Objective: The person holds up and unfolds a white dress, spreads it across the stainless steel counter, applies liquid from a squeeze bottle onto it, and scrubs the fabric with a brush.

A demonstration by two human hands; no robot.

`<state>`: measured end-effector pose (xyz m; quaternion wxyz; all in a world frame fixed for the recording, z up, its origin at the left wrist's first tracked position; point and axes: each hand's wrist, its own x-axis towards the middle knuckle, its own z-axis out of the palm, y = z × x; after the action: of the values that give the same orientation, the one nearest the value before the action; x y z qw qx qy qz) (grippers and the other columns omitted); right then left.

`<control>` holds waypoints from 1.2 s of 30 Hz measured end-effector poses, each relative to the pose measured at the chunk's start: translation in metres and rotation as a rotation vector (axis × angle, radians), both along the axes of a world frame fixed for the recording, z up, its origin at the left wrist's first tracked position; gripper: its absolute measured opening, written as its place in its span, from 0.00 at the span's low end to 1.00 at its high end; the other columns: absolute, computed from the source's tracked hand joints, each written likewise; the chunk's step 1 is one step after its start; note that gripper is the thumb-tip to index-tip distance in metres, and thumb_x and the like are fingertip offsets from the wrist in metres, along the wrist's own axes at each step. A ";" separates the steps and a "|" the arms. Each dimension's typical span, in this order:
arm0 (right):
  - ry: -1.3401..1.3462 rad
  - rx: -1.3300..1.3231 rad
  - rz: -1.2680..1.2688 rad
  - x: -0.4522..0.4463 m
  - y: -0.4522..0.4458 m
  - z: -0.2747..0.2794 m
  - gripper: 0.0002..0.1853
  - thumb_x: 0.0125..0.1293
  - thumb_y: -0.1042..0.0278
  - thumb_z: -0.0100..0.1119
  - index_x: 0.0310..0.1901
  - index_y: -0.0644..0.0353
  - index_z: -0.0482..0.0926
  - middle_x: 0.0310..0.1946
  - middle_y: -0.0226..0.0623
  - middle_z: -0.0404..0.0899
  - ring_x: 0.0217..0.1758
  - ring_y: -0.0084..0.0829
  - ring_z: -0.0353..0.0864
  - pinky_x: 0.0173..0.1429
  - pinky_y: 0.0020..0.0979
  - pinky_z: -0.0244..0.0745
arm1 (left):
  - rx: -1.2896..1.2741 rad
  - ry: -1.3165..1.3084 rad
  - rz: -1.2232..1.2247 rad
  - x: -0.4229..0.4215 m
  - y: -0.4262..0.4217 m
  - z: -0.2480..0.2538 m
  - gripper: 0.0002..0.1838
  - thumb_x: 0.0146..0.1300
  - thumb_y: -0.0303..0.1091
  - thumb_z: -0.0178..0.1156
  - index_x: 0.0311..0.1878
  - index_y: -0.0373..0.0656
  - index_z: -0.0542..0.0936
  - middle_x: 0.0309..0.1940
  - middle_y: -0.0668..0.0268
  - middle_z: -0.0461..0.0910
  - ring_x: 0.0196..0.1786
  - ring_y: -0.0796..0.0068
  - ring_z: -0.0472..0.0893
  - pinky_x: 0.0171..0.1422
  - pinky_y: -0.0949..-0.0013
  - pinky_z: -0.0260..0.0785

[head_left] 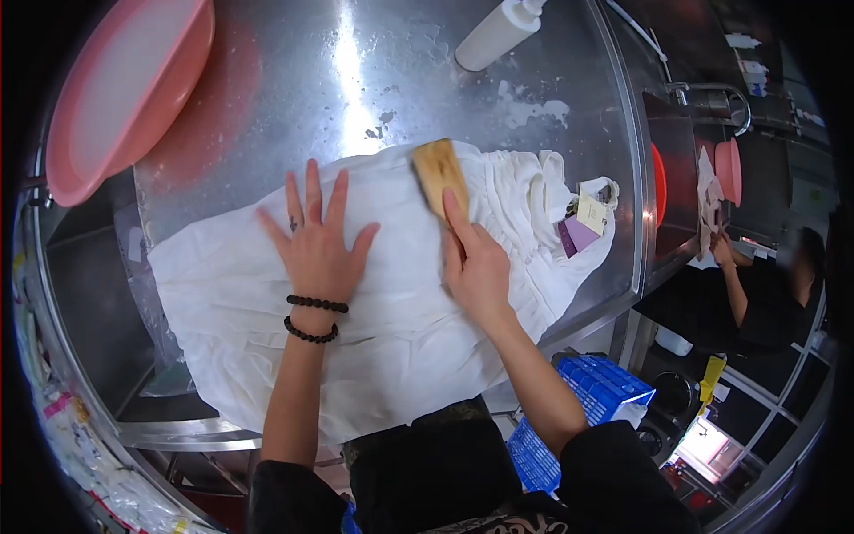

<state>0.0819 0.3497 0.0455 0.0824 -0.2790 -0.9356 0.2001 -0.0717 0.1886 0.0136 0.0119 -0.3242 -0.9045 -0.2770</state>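
Note:
A white garment [382,303] with a gathered waist lies spread over the metal table in front of me. My left hand [322,254] rests flat on it, fingers spread, with dark beaded bracelets at the wrist. Wrapped round the handle of a wooden brush [438,173] is my right hand [478,271], index finger stretched along its back. The brush head lies against the cloth near its far edge; its bristles are hidden underneath. Purple and cream tags [585,222] hang at the garment's right end.
A pink basin [129,93] of whitish liquid stands at the far left. A white bottle [498,36] is at the back of the metal table [285,107]. Blue crates [592,392] sit below on the right. Another person [774,285] works at the far right near a sink tap [712,89].

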 end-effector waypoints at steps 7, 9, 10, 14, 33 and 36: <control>-0.279 0.135 0.254 0.007 0.008 0.018 0.34 0.73 0.68 0.60 0.80 0.34 0.72 0.27 0.33 0.73 0.21 0.39 0.74 0.26 0.38 0.71 | -0.355 0.007 0.056 0.002 0.000 0.003 0.56 0.62 0.71 0.66 0.88 0.60 0.57 0.90 0.58 0.47 0.90 0.49 0.48 0.84 0.23 0.33; -0.251 0.132 0.050 0.001 0.060 0.027 0.33 0.74 0.67 0.58 0.79 0.34 0.72 0.28 0.35 0.75 0.21 0.42 0.76 0.26 0.41 0.72 | -0.358 -0.001 0.046 0.004 -0.003 0.002 0.58 0.61 0.74 0.64 0.89 0.61 0.53 0.91 0.59 0.44 0.91 0.49 0.45 0.83 0.21 0.31; -0.221 0.122 0.013 0.000 0.058 0.027 0.32 0.74 0.67 0.58 0.79 0.36 0.73 0.28 0.37 0.76 0.21 0.43 0.76 0.26 0.42 0.72 | -0.353 -0.003 0.045 0.004 -0.004 0.002 0.58 0.61 0.74 0.64 0.89 0.61 0.53 0.91 0.59 0.44 0.91 0.49 0.45 0.83 0.21 0.31; -0.201 0.059 0.199 -0.002 -0.027 0.029 0.31 0.74 0.66 0.57 0.78 0.40 0.73 0.29 0.42 0.81 0.23 0.45 0.79 0.29 0.45 0.74 | -0.349 0.005 0.038 0.003 -0.004 -0.001 0.59 0.61 0.74 0.65 0.89 0.60 0.53 0.91 0.59 0.44 0.91 0.50 0.45 0.84 0.22 0.32; 0.193 -0.084 0.007 0.010 0.030 0.015 0.30 0.70 0.76 0.63 0.74 0.47 0.80 0.33 0.35 0.84 0.26 0.33 0.75 0.34 0.33 0.73 | -0.325 0.017 0.033 0.003 -0.007 -0.002 0.59 0.61 0.75 0.64 0.89 0.58 0.55 0.91 0.58 0.44 0.91 0.53 0.44 0.85 0.26 0.32; 0.126 0.015 0.024 0.009 0.024 0.008 0.30 0.70 0.77 0.63 0.74 0.49 0.80 0.31 0.34 0.82 0.26 0.32 0.73 0.34 0.31 0.72 | -0.311 0.025 0.037 0.000 -0.002 -0.001 0.59 0.61 0.75 0.64 0.89 0.58 0.55 0.91 0.58 0.44 0.91 0.53 0.44 0.85 0.26 0.32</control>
<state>0.0908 0.3739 0.0533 0.1407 -0.2538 -0.9334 0.2110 -0.0719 0.1862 0.0124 -0.0223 -0.3087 -0.9421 -0.1291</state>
